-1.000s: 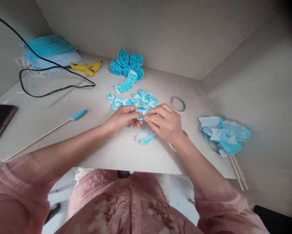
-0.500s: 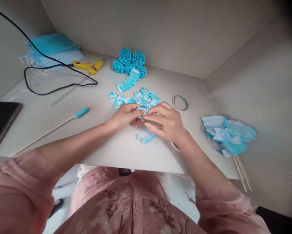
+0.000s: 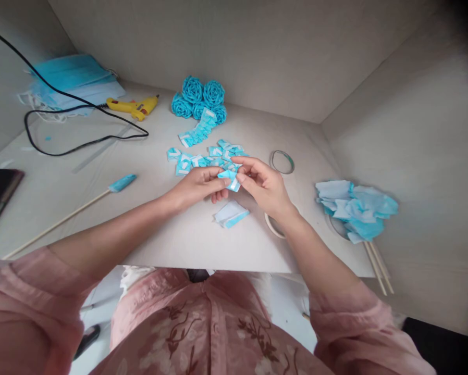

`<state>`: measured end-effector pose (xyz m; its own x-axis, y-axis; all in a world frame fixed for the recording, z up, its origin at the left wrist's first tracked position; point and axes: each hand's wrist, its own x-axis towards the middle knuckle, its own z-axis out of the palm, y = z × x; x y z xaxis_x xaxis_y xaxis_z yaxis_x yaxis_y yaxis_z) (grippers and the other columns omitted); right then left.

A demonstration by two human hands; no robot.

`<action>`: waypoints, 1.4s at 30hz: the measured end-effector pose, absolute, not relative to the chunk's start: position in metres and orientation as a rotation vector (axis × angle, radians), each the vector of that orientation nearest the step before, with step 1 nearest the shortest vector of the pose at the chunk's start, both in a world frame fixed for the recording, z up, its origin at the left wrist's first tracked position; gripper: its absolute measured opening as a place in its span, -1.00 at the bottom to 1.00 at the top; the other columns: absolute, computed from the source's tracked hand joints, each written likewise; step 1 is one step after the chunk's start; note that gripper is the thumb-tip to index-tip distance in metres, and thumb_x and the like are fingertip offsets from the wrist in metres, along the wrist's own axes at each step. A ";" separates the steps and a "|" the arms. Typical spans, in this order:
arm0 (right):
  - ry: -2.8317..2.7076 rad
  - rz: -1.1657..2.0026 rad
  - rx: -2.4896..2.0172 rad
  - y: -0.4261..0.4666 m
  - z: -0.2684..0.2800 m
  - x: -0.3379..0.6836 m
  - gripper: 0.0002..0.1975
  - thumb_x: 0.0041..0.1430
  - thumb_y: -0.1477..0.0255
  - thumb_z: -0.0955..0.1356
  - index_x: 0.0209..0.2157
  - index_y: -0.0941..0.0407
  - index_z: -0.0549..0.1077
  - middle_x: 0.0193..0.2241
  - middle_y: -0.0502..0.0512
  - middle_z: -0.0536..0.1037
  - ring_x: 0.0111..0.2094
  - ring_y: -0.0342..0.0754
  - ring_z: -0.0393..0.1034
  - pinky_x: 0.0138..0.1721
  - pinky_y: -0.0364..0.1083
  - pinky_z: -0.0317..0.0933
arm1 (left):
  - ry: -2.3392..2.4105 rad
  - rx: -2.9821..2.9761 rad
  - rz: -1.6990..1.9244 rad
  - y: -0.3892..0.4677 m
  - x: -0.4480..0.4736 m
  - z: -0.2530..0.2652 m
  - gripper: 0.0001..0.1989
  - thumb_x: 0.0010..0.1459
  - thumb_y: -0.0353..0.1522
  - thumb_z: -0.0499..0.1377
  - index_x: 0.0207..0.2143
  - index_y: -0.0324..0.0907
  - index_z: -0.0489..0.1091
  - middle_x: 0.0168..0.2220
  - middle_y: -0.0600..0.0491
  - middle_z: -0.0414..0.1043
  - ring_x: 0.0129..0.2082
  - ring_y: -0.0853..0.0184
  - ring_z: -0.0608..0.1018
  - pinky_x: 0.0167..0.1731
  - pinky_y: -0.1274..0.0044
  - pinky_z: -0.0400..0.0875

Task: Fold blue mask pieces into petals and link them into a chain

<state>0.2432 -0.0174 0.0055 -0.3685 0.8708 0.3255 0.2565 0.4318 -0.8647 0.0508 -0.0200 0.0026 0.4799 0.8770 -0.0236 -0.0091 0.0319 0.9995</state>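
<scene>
A small folded piece of blue mask fabric (image 3: 232, 182) with a white strip on it is held between my two hands. My left hand (image 3: 197, 188) pinches its left side between thumb and fingers. From the right, my right hand (image 3: 268, 188) grips the other edge with its thumb, index finger raised behind. Just beyond lie several similar folded blue pieces (image 3: 184, 164), partly hidden by my fingers. A flat white-and-blue fabric piece (image 3: 231, 213) rests on the table below my hands. Farther back, a joined strip of folded pieces (image 3: 198, 130) leans against several blue fabric roses (image 3: 192, 89).
A yellow glue gun (image 3: 135, 108) with a looping black cord stands near stacked blue masks (image 3: 75, 78). At left lies a blue-tipped stick (image 3: 121, 183). On the right are a thin tape ring (image 3: 282, 162), a tape roll (image 3: 273, 227) partly under my wrist, crumpled fabric (image 3: 361, 205) and wooden sticks (image 3: 378, 268).
My right hand has turned, its fingers lifting away from in front of the folded piece, which now shows more. The whole view has shifted slightly, so the table items appear farther left.
</scene>
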 end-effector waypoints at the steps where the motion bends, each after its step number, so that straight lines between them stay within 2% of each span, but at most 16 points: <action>1: -1.825 0.938 -0.966 -0.017 0.006 0.243 -0.62 0.24 0.19 0.36 0.03 0.07 0.46 -0.39 -0.01 0.45 -0.36 -0.14 0.36 -0.27 -0.12 0.31 | 0.823 1.367 0.822 -0.020 0.051 0.003 -0.76 0.08 -0.23 0.27 -0.44 -0.23 0.37 -0.52 0.08 0.46 -0.57 0.46 0.46 -0.55 0.61 0.39; 4: -1.783 0.941 -0.995 -0.017 0.006 0.242 -0.59 0.23 0.17 0.36 0.04 0.07 0.45 -0.37 0.00 0.44 -0.34 -0.14 0.35 -0.25 -0.11 0.32 | 0.847 1.365 0.837 -0.021 0.053 0.003 -0.75 0.01 -0.24 0.31 -0.42 -0.22 0.37 -0.56 0.12 0.40 -0.58 0.46 0.42 -0.57 0.61 0.35; 9: -1.789 0.987 -1.031 -0.016 0.002 0.242 -0.53 0.22 0.16 0.36 0.09 0.07 0.43 -0.34 0.02 0.46 -0.33 -0.14 0.35 -0.25 -0.12 0.34 | 0.942 1.315 0.979 -0.018 0.051 0.001 -0.76 0.03 -0.26 0.28 -0.51 -0.21 0.32 -0.56 0.12 0.38 -0.58 0.50 0.39 -0.54 0.63 0.30; 17: -1.811 1.049 -1.025 -0.014 -0.003 0.242 -0.46 0.20 0.15 0.38 0.16 0.06 0.37 -0.23 0.09 0.53 -0.26 -0.08 0.41 -0.22 -0.07 0.37 | 0.954 1.309 1.011 -0.019 0.051 0.002 -0.78 0.02 -0.28 0.28 -0.51 -0.22 0.33 -0.57 0.15 0.34 -0.59 0.51 0.35 -0.53 0.62 0.27; 23: -1.876 1.005 -1.052 -0.012 -0.005 0.243 -0.42 0.19 0.11 0.38 0.18 0.05 0.36 -0.37 0.02 0.51 -0.39 -0.12 0.37 -0.36 -0.11 0.30 | 0.963 1.332 1.003 -0.019 0.051 0.000 -0.77 0.02 -0.28 0.28 -0.53 -0.21 0.33 -0.58 0.15 0.33 -0.58 0.50 0.35 -0.52 0.62 0.26; 28: -1.768 1.100 -1.027 -0.009 -0.003 0.247 -0.42 0.14 0.15 0.42 0.15 0.05 0.38 -0.41 0.00 0.52 -0.37 -0.13 0.40 -0.32 -0.13 0.29 | 0.971 1.279 1.027 -0.019 0.050 0.002 -0.79 0.06 -0.28 0.25 -0.51 -0.20 0.33 -0.55 0.13 0.36 -0.57 0.49 0.38 -0.50 0.62 0.30; 34: -1.740 1.104 -1.048 -0.011 -0.001 0.245 -0.39 0.09 0.12 0.44 0.14 0.04 0.39 -0.42 -0.01 0.55 -0.39 -0.13 0.41 -0.30 -0.11 0.33 | 0.941 1.216 1.003 -0.021 0.051 0.000 -0.72 0.08 -0.16 0.25 -0.46 -0.21 0.40 -0.52 0.08 0.42 -0.55 0.44 0.43 -0.51 0.59 0.31; 39: -1.816 0.875 -1.168 -0.006 0.007 0.258 -0.58 0.26 0.18 0.32 0.08 0.06 0.45 -0.36 0.06 0.60 -0.37 -0.09 0.47 -0.32 -0.10 0.34 | 1.008 1.254 1.066 -0.017 0.047 -0.004 -0.74 0.04 -0.22 0.29 -0.52 -0.24 0.47 -0.52 0.06 0.45 -0.57 0.47 0.41 -0.49 0.58 0.29; 42: -1.986 0.637 -1.346 -0.002 0.016 0.277 -0.74 0.23 0.32 0.33 -0.13 0.10 0.56 -0.44 0.04 0.59 -0.44 -0.10 0.45 -0.38 -0.12 0.27 | 0.994 1.199 1.079 -0.016 0.046 -0.004 -0.76 0.02 -0.23 0.31 -0.50 -0.25 0.48 -0.47 0.04 0.50 -0.56 0.46 0.43 -0.47 0.56 0.32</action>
<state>0.2770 -0.0015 0.0157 -0.2639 0.9339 0.2411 0.6192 0.3557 -0.7001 0.0458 -0.0159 -0.0038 0.2098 0.9775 -0.0221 -0.1022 0.0444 0.9938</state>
